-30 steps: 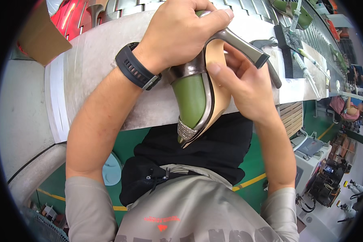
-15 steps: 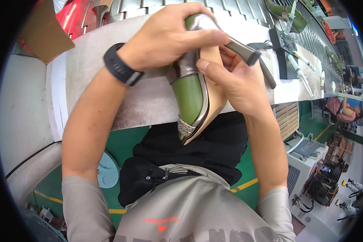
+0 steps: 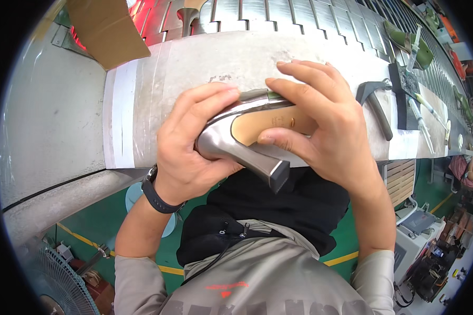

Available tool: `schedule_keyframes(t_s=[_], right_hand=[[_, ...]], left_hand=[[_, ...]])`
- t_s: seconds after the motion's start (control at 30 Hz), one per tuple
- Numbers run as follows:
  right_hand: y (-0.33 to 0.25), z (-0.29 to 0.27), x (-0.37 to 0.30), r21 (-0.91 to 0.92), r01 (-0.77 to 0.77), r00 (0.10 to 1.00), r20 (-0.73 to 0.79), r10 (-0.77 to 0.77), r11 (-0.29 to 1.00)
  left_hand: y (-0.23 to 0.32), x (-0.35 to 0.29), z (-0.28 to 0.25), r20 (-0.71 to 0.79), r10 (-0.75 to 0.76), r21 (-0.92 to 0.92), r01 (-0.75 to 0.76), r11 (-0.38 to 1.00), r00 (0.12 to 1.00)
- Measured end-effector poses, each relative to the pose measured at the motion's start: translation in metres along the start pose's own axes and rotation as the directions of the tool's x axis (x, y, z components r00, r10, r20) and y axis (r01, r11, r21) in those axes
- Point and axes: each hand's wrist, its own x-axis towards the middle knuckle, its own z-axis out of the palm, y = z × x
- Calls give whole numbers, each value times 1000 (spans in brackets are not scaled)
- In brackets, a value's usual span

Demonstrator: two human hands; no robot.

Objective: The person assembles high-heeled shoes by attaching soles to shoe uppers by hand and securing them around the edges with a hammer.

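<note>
A high-heeled shoe (image 3: 220, 137) lies on its side between my hands over the workbench's near edge. Its heel and back are shiny dark metallic, and the tan sole faces up toward me. My left hand (image 3: 186, 134) is wrapped round the back of the shoe, below the tall heel with its black tip. Across the front part, my right hand (image 3: 328, 118) grips with the thumb against the sole and the fingers over the far side. The toe is hidden by that hand; only a sliver of green upper shows.
On the bench (image 3: 194, 58) at right lie a hammer (image 3: 378, 113), a black block (image 3: 403, 94) and several syringes (image 3: 420, 126). Behind runs a slatted metal conveyor (image 3: 257, 16) carrying a green shoe (image 3: 418, 52). A cardboard box (image 3: 108, 31) stands far left; a fan (image 3: 58, 278) is low left.
The shoe has turned from toe toward me to lying crosswise, heel end at left. My left hand has moved down from the top to its back; my right hand has shifted onto the front part.
</note>
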Motion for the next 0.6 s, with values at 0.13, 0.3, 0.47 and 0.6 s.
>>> schedule_keyframes(t_s=[0.13, 0.3, 0.47, 0.6], right_hand=[[-2, 5, 4, -6, 39, 999, -3, -39, 999], [0, 9, 2, 24, 23, 1000, -16, -22, 999], [-3, 12, 1, 9, -7, 999, -33, 7, 1000], [-15, 1, 9, -19, -106, 993, 47, 106, 994]], left_hand=[[-5, -1, 4, 30, 28, -94, -25, 995, 999], [-5, -2, 9, 1, 76, -69, -75, 995, 997], [-5, -4, 14, -6, 106, -39, -106, 994, 994], [-2, -4, 26, -125, 124, -36, -129, 991, 985]])
